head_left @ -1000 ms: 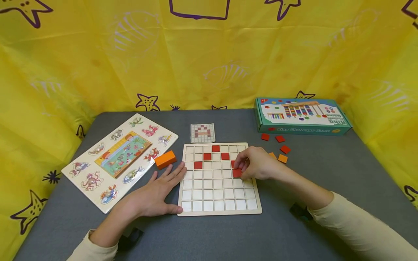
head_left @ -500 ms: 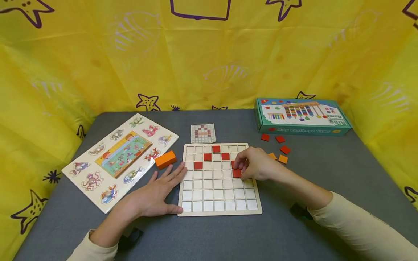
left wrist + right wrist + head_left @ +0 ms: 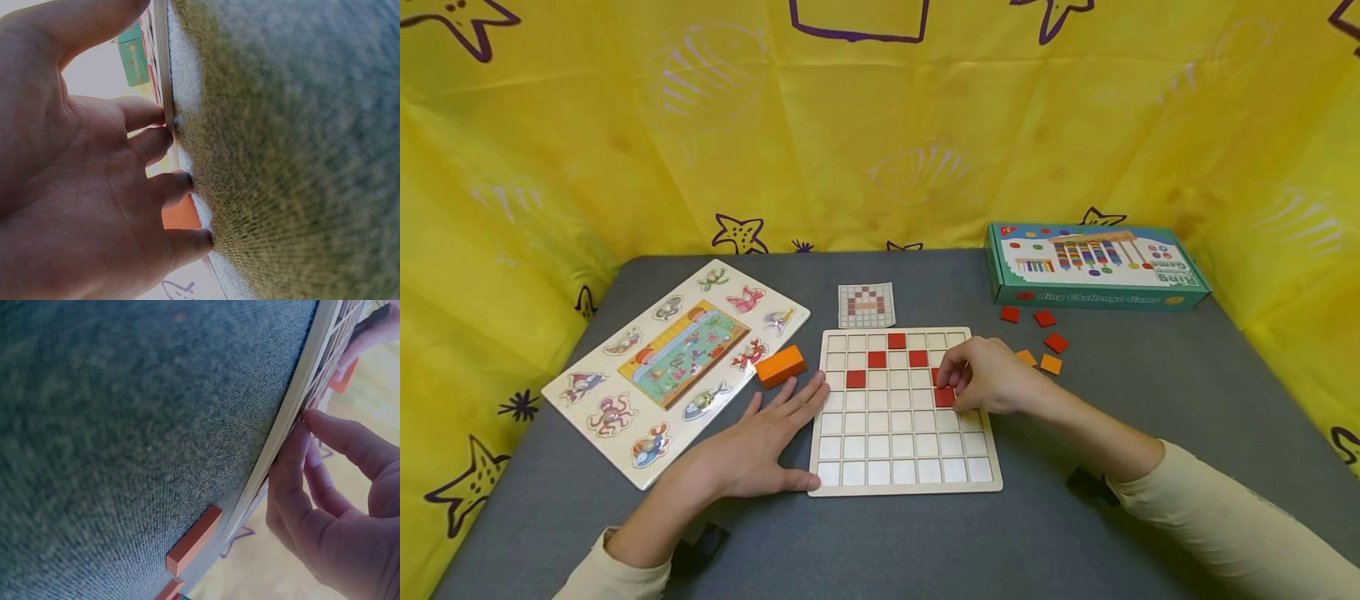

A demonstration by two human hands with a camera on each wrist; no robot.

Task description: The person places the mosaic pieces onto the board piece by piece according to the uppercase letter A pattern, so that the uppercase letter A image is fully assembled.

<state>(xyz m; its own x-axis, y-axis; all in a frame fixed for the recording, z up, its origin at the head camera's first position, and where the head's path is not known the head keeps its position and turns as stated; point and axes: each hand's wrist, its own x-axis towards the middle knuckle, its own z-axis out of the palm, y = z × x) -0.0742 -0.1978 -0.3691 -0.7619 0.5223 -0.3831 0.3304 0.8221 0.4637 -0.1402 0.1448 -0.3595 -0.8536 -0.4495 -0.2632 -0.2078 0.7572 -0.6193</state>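
A pale wooden grid board point(image 3: 887, 492) lies on the grey table, with several red tiles set in its cells, among them one red tile point(image 3: 896, 341) in the top row. My right hand point(image 3: 996, 375) is over the board's right side, thumb and fingertips pinching a red tile point(image 3: 944, 398) in a right-hand cell; another red tile just above is partly hidden by the fingers. My left hand point(image 3: 763, 446) lies with fingers spread along the left edge, its thumb at the lower left corner. In the left wrist view the fingers point(image 3: 156, 144) reach the board's edge.
Behind the board lies a small pattern card point(image 3: 866, 321). An orange block point(image 3: 780, 367) sits by the left fingers, beside a sea-animal puzzle board point(image 3: 655, 333). Several loose tiles, such as an orange tile point(image 3: 1051, 364), lie to the right, before a ring game box point(image 3: 1097, 267).
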